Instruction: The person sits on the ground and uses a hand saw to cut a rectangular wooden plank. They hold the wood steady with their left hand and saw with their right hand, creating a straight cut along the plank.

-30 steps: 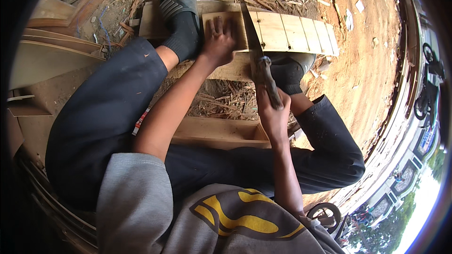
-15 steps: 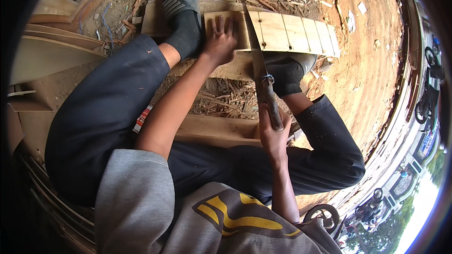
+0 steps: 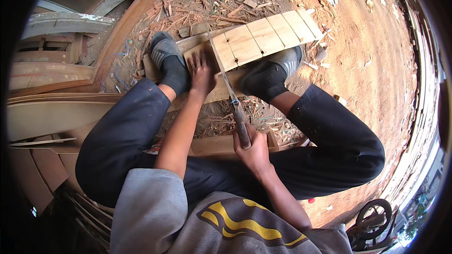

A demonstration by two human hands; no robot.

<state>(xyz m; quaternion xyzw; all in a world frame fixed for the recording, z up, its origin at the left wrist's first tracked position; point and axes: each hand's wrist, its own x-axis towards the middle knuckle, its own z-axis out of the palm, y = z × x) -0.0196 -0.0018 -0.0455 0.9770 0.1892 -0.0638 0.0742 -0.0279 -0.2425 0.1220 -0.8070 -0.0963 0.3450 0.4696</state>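
My left hand [image 3: 202,74] lies flat, fingers spread, on the left part of a pale wooden board [image 3: 278,33]. Several dark crosswise lines and a few small dark holes show on the board's right part. My right hand [image 3: 256,148] is wrapped round the worn wooden handle of a handsaw [image 3: 241,124]. The saw's narrow blade [image 3: 220,59] crosses the board just right of my left fingers, its tip past the far edge. Another wooden piece [image 3: 219,93] lies beneath. My sandalled left foot [image 3: 167,56] and right foot [image 3: 278,68] rest beside and under the board.
Wood splinters [image 3: 230,11] litter the ground beyond the board. A brown wooden frame [image 3: 120,33] and thin sheets [image 3: 56,117] lie at the left. A long timber piece [image 3: 212,146] lies near my lap. At the lower right stands a wheel [image 3: 375,218].
The view has turned and shifted, so the board appears lower and tilted up at its right. The saw remains across the board beside my left hand; both hands keep their places on board and handle.
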